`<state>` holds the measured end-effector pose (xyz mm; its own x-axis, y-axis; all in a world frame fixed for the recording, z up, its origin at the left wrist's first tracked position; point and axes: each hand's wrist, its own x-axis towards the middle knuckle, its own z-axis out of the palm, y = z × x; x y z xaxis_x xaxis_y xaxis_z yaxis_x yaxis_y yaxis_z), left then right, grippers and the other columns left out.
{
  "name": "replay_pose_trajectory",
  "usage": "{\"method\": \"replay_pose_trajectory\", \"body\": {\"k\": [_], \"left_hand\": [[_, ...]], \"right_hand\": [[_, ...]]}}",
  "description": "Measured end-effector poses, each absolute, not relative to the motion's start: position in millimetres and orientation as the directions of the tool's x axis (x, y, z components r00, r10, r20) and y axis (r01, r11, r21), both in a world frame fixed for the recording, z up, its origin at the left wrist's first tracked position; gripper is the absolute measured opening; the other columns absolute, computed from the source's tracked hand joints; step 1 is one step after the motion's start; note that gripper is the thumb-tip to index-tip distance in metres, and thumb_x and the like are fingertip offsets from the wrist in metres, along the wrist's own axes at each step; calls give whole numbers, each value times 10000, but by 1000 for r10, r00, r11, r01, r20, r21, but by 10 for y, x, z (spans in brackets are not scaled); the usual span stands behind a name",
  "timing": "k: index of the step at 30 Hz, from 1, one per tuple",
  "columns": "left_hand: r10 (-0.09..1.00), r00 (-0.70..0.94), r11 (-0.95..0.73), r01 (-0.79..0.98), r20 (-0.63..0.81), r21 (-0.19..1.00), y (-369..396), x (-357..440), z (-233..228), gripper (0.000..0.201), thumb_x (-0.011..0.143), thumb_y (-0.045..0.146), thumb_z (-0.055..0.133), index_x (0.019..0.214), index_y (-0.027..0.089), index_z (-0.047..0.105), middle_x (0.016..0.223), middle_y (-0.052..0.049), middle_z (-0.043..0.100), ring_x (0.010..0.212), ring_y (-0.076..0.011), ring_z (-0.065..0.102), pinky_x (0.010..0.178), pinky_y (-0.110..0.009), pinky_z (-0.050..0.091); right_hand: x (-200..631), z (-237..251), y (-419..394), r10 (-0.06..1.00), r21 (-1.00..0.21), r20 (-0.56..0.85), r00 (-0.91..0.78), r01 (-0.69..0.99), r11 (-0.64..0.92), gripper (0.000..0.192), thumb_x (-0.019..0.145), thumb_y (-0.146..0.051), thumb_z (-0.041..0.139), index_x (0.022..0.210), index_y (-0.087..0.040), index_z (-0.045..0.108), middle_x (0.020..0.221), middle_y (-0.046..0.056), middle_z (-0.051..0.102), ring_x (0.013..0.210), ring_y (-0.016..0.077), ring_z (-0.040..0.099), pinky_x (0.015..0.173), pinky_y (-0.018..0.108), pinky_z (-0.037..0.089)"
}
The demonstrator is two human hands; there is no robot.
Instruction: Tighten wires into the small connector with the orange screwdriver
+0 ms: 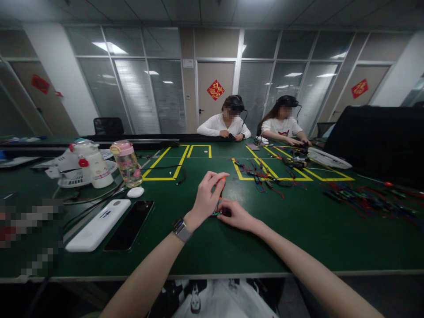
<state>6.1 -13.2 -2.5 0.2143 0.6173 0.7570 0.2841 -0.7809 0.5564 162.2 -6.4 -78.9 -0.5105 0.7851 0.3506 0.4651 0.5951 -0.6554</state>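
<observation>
While the left hand grasps the screwdriver nearly upright, likely to keep it square to the board on the table, the right hand curls its fingers at the board's edge, perhaps bracing it, though their grip is unclear.

The table is dark green, marked with bright yellow tape in rectangles. The tool is orange and dark; the small board shows green. The watch has a dark face and grey strap. Wires mix red, blue and black. The power bank is white with black marks, the phone black, the little case white. The bottle wears a pink lid, yellow spout and pink-patterned clear body; the jug is whitish with red details. The door sign is red with gold characters.
</observation>
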Motion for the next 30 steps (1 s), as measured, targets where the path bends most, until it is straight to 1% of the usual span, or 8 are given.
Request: {"method": "replay_pose_trajectory", "body": {"k": [4, 10, 15, 20, 23, 26, 28, 30], "left_hand": [[628, 236, -778, 174, 742, 603, -136, 60, -26, 283, 978, 229, 413, 1173, 216, 617, 1119, -73, 632, 1028, -182, 612, 884, -310, 500], [612, 141, -781, 258, 778, 568, -95, 49, -52, 161, 892, 263, 596, 1017, 216, 684, 945, -40, 591, 864, -152, 598, 754, -256, 506], [645, 179, -763, 206, 743, 613, -90, 31, -42, 269, 979, 257, 421, 1121, 214, 645, 1084, -67, 616, 981, -169, 617, 846, -292, 508], [679, 149, -734, 153, 719, 661, -71, 25, -72, 272, 977, 276, 423, 1143, 199, 625, 1086, -75, 641, 948, -175, 650, 821, -297, 526], [671, 125, -739, 191, 731, 646, -65, 17, -82, 260, 972, 271, 431, 1124, 200, 629, 1027, -61, 644, 908, -164, 646, 802, -281, 514], [660, 103, -744, 230, 744, 628, -59, 11, -87, 241, 964, 271, 443, 1090, 196, 634, 971, -54, 641, 874, -161, 636, 771, -268, 508], [660, 90, -741, 244, 746, 626, -48, 11, -94, 229, 960, 276, 449, 1065, 197, 638, 939, -47, 631, 832, -153, 625, 741, -259, 504], [661, 77, -736, 256, 746, 626, -33, 12, -102, 227, 959, 280, 448, 1045, 201, 643, 910, -38, 622, 798, -145, 612, 723, -253, 497]], "right_hand": [[1628, -776, -69, 761, -619, 366, -535, 471, 628, 146, 737, -87, 656, 861, -165, 651, 833, 13, 589, 674, 125, 531, 621, 233, 425], [1624, -737, -87, 764, -598, 351, -541, 499, 628, 143, 752, -97, 657, 879, -162, 663, 821, 16, 586, 679, 129, 538, 629, 237, 435], [1629, -703, -113, 766, -598, 349, -540, 501, 625, 150, 744, -95, 671, 884, -149, 679, 823, 23, 592, 689, 132, 553, 639, 240, 451], [1719, -650, -87, 774, -670, 346, -530, 438, 600, 279, 756, -156, 696, 1033, -166, 674, 858, 31, 644, 736, 150, 595, 679, 261, 488], [1758, -539, -67, 774, -693, 415, -479, 385, 609, 246, 798, -141, 638, 1040, -162, 678, 912, 57, 674, 802, 167, 624, 762, 298, 508], [1714, -283, -204, 768, -665, 504, -395, 390, 637, 132, 835, -192, 619, 932, -169, 706, 883, 71, 685, 811, 189, 635, 769, 327, 512], [1651, -52, -441, 707, -616, 624, -331, 347, 707, 125, 860, -245, 613, 901, -185, 715, 880, 75, 686, 847, 208, 641, 791, 348, 507], [1597, 157, -761, 641, -603, 704, -307, 219, 767, 173, 901, -284, 575, 993, -228, 710, 976, 76, 684, 926, 216, 640, 833, 364, 510]]}}
